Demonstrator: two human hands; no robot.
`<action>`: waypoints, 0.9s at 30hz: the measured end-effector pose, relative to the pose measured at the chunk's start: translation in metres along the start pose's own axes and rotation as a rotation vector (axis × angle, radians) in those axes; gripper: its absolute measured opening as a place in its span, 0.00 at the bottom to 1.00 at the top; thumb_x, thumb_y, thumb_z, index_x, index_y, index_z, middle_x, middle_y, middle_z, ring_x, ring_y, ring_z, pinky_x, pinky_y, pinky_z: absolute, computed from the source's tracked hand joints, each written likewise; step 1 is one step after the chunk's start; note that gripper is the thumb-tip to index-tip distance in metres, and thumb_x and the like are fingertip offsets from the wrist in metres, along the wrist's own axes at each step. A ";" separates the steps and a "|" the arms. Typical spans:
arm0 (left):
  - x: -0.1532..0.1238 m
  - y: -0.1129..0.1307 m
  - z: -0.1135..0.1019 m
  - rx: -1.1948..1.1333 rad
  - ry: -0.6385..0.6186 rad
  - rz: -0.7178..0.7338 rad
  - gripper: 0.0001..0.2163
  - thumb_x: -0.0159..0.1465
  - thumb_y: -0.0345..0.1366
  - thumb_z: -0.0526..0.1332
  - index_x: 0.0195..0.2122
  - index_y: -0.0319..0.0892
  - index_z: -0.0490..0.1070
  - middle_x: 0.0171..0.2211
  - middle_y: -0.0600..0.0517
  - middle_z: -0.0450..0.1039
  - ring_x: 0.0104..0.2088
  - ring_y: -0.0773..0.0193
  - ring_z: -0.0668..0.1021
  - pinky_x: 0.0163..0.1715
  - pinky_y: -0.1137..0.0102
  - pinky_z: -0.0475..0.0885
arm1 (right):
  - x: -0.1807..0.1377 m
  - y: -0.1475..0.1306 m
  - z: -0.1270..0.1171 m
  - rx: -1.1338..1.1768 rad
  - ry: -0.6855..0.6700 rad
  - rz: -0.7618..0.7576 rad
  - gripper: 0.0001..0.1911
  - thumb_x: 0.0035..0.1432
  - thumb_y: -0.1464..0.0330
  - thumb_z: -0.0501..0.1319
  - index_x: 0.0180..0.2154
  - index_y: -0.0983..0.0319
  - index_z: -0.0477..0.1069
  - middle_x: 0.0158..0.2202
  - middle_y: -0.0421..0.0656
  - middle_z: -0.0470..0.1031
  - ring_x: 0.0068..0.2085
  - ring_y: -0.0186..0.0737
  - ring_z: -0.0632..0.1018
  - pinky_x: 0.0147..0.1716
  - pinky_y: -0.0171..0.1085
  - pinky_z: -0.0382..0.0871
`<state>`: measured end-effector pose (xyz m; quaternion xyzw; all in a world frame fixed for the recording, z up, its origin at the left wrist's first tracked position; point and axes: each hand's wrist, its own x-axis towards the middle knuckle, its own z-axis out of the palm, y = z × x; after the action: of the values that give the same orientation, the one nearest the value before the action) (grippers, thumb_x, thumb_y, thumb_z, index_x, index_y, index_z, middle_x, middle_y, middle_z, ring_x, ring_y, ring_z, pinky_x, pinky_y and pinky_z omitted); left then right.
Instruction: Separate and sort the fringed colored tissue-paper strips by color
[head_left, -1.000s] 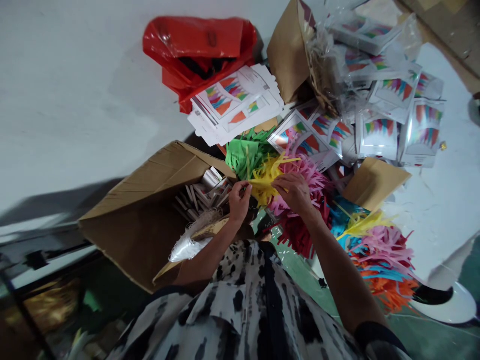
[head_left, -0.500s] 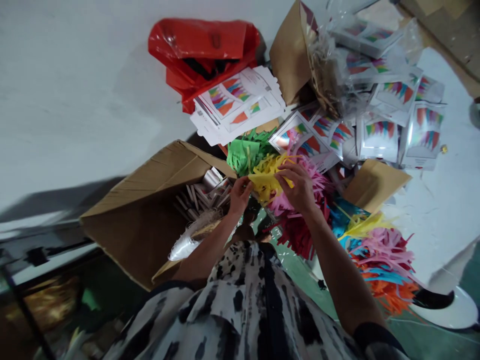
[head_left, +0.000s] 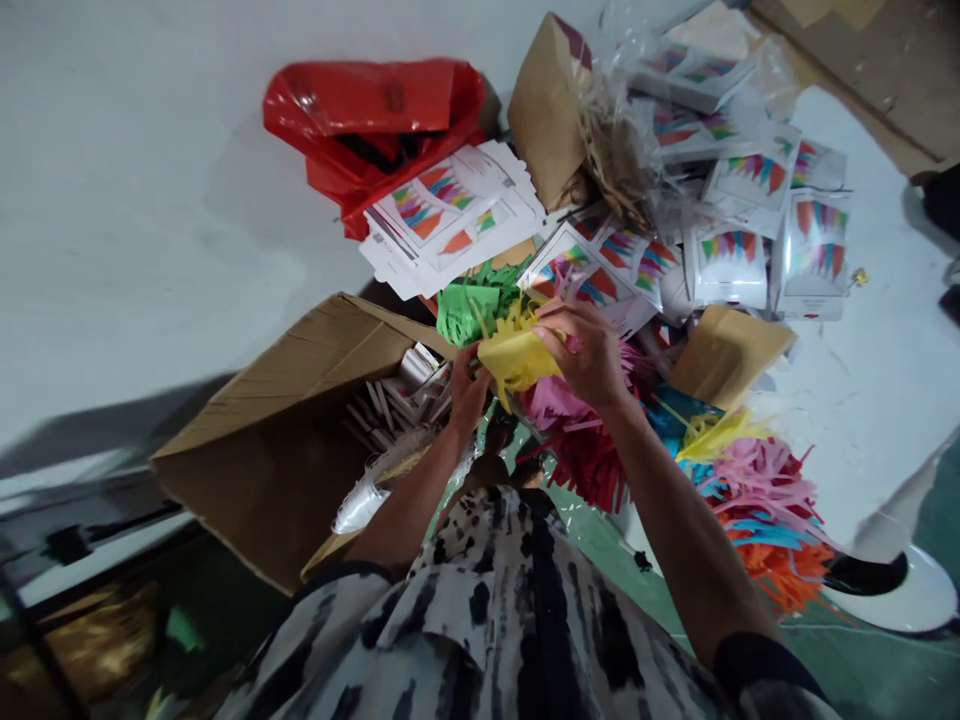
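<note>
A fringed piece of yellow tissue paper (head_left: pixel 516 360) is stretched between my two hands, its strips hanging loose. My left hand (head_left: pixel 466 388) is closed at its left edge, fingers curled and partly in shadow. On the other side, my right hand (head_left: pixel 587 352) pinches the upper right edge between thumb and fingers. Green fringed paper (head_left: pixel 471 312) lies just beyond the yellow piece. Under and beside my right hand are pink fringed paper (head_left: pixel 551 400) and dark red fringed paper (head_left: pixel 592 468).
An open cardboard box (head_left: pixel 247 480) holding flat white packs stands at left. Behind are a red plastic bag (head_left: pixel 375 95), printed cards (head_left: pixel 450 215) and a brown box (head_left: pixel 547 120). Clear-wrapped packs (head_left: pixel 724 265) cover the white table (head_left: pixel 862 430); more coloured fringes (head_left: pixel 765 480) hang at right.
The yellow paper's smooth top band has turned from a narrow fold to a wider, tilted sheet. My right hand has risen slightly, my left has dropped slightly. The whole view has shifted a little.
</note>
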<state>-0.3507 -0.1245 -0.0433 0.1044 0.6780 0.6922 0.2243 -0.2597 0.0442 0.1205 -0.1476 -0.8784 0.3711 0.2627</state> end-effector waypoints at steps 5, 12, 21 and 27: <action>0.002 -0.001 0.000 0.032 -0.001 0.011 0.21 0.64 0.50 0.67 0.54 0.44 0.75 0.53 0.45 0.78 0.52 0.55 0.80 0.51 0.63 0.78 | 0.009 -0.040 -0.028 0.143 0.187 -0.014 0.08 0.72 0.65 0.61 0.40 0.56 0.77 0.44 0.42 0.82 0.49 0.43 0.82 0.52 0.48 0.77; 0.002 -0.001 0.002 0.301 -0.041 0.192 0.21 0.68 0.49 0.63 0.59 0.44 0.74 0.57 0.42 0.73 0.58 0.50 0.75 0.60 0.56 0.72 | -0.034 -0.072 -0.112 -0.019 0.845 0.043 0.09 0.66 0.59 0.67 0.35 0.54 0.82 0.33 0.42 0.82 0.36 0.44 0.82 0.41 0.51 0.76; 0.021 0.008 0.019 0.587 -0.048 0.327 0.23 0.59 0.31 0.68 0.58 0.39 0.74 0.53 0.37 0.71 0.60 0.41 0.71 0.67 0.48 0.59 | -0.167 -0.073 -0.126 0.061 0.807 0.513 0.03 0.58 0.60 0.72 0.34 0.50 0.84 0.34 0.45 0.83 0.35 0.50 0.82 0.40 0.53 0.76; -0.022 0.066 0.021 0.651 0.069 0.401 0.16 0.68 0.40 0.64 0.55 0.44 0.76 0.55 0.41 0.72 0.59 0.46 0.71 0.66 0.52 0.63 | -0.227 -0.073 -0.123 0.163 0.769 0.680 0.06 0.62 0.60 0.70 0.38 0.54 0.83 0.37 0.43 0.82 0.38 0.44 0.82 0.36 0.41 0.76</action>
<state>-0.3331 -0.1149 0.0265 0.2776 0.8355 0.4739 0.0166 -0.0081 -0.0382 0.1664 -0.5292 -0.5890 0.4217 0.4417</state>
